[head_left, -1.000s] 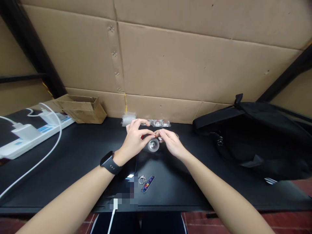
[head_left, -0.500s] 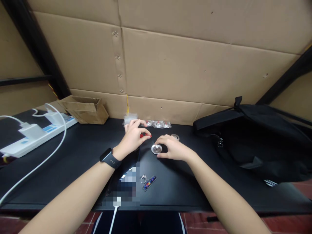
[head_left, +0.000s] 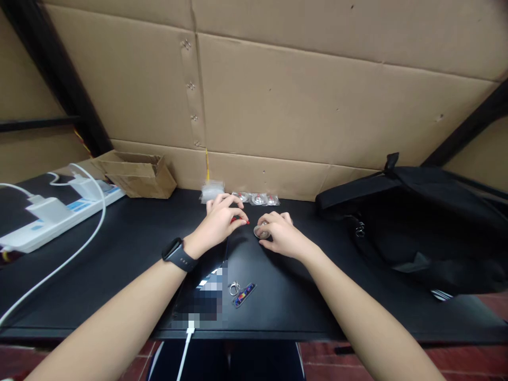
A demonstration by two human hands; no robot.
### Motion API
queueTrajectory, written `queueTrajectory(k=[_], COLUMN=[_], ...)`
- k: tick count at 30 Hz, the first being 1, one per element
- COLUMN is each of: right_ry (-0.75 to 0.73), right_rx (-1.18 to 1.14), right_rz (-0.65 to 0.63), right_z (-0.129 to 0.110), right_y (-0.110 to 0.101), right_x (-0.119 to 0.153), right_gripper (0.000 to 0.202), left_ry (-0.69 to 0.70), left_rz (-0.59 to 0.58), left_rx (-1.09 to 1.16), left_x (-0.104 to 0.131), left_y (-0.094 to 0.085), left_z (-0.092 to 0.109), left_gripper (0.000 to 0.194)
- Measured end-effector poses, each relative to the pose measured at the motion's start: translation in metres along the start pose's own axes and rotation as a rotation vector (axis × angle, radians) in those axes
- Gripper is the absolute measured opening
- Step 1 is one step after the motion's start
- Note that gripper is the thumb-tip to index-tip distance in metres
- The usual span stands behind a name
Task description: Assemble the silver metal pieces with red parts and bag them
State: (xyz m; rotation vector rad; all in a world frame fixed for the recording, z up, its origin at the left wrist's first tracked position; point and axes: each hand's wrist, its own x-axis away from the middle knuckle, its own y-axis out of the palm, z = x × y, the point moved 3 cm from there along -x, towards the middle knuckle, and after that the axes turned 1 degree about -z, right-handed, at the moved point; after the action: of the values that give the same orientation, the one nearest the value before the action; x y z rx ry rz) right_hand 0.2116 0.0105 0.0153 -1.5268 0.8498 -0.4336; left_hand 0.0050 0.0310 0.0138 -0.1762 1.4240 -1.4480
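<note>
metal disc point(head_left: 257, 233) shifted back, now partly under right hand point(head_left: 281, 236)

On the bench point(head_left: 119, 254), a power strip point(head_left: 24, 239) lies left, a box point(head_left: 138, 182) beside its far end. Packets point(head_left: 259, 199) sit in a row at the far middle. A disc point(head_left: 259, 232) is nearer than these, left of a bag point(head_left: 428, 233). At the near side, a keychain point(head_left: 243, 295) lies right of a device point(head_left: 198, 304).
</note>
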Motion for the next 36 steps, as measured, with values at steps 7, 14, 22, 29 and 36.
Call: queueTrajectory(k=[7,14,22,29,36], right_ry=[0.057,0.047,0.016,0.072,0.101], right_rx=[0.094,0.096,0.142,-0.153,-0.936], right_rz=[0.005,0.039,0.083,0.340,0.339], right_z=[0.000,0.006,0.007,0.016,0.022], right_y=[0.000,0.000,0.004,-0.018,-0.018], right_x=[0.001,0.001,-0.001,-0.002,-0.004], right_gripper=[0.007,0.004,0.011,0.014,0.026], left_ry=[0.013,0.000,0.019,-0.030,0.005], left_rz=[-0.009,0.019,0.026,0.048,0.071], left_rx=[-0.013,-0.007,-0.007,0.036,0.294], left_x=[0.000,0.000,0.000,-0.002,-0.002], left_y=[-0.001,-0.002,0.001,-0.005,-0.008], left_z=[0.004,0.006,0.008,0.008,0.016], left_gripper=[0.008,0.005,0.005,0.009,0.007])
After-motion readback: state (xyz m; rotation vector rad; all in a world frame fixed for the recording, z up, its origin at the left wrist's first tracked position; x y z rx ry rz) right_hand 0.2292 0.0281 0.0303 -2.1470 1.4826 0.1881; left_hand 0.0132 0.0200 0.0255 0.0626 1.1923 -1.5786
